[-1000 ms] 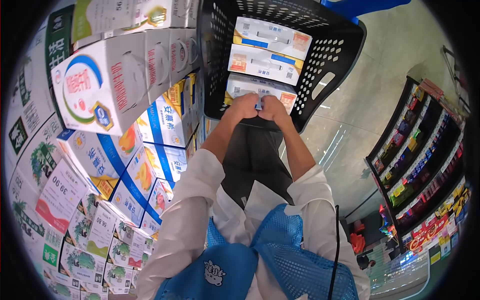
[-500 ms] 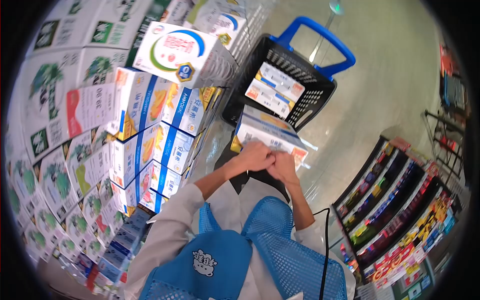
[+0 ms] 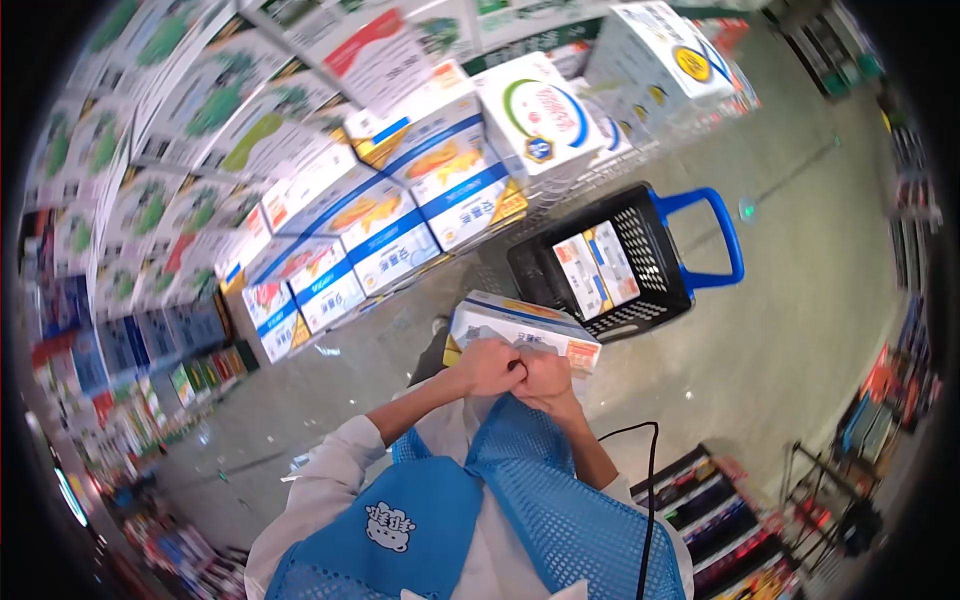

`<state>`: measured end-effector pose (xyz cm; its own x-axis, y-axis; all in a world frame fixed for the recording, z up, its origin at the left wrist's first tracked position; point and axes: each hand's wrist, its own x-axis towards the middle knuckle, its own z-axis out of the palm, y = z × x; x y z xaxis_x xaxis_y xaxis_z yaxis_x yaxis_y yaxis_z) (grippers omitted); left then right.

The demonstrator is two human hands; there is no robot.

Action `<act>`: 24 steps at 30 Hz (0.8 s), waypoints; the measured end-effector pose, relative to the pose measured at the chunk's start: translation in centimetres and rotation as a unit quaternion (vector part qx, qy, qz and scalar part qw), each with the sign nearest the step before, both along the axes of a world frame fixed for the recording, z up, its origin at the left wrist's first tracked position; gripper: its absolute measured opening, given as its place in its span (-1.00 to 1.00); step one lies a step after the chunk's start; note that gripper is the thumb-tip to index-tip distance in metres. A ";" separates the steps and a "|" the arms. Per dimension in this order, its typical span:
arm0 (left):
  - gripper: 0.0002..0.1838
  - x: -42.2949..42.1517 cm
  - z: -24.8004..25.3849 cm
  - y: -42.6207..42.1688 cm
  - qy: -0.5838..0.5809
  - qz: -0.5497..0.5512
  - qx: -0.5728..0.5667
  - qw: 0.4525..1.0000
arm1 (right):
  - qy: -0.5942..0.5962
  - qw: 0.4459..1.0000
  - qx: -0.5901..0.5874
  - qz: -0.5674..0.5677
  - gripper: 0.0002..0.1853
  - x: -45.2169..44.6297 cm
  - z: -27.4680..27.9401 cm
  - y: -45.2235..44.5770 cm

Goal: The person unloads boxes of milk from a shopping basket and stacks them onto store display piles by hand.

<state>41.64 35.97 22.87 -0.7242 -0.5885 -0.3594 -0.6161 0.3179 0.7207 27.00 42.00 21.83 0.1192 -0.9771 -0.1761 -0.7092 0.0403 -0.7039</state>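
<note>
Left hand point(image 3: 488, 368) and right hand point(image 3: 546, 378) both gripping a white Ambrosial carton point(image 3: 525, 318), frame centre, lower left of black basket point(image 3: 657, 245). Carrying step, apparently; next move calls for firm, level support.

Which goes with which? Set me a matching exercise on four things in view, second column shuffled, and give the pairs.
Column one
1. Basket
2. Basket handle
3. Nearest carton
4. Bear print

Column two
A. In the grip of the left hand and right hand
B. On the vest
C. Black, with holes in its walls
D. A blue loop

Pairs: 1-C, 2-D, 3-A, 4-B
</note>
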 end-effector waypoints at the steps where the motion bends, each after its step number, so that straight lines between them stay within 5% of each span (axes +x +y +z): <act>1: -0.70 1.3 -0.3 0.9 0.002 0.022 -0.002 1.000 | 0.002 0.999 0.006 0.041 -0.78 0.8 -0.1 0.0; 15: -0.74 20.7 1.7 14.5 0.073 0.464 -0.093 0.878 | 0.026 0.924 -0.041 0.380 -0.76 20.7 2.0 1.9; 24: -0.73 32.3 4.4 22.9 0.087 0.577 -0.136 0.801 | -0.056 0.888 -0.118 0.441 -0.79 34.4 4.6 7.6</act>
<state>73.99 58.89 27.28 0.3327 -0.9413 -0.0566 -0.5109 -0.2304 0.8282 61.40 49.57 26.44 0.8605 -0.5028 0.0823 -0.3164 -0.6540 -0.6872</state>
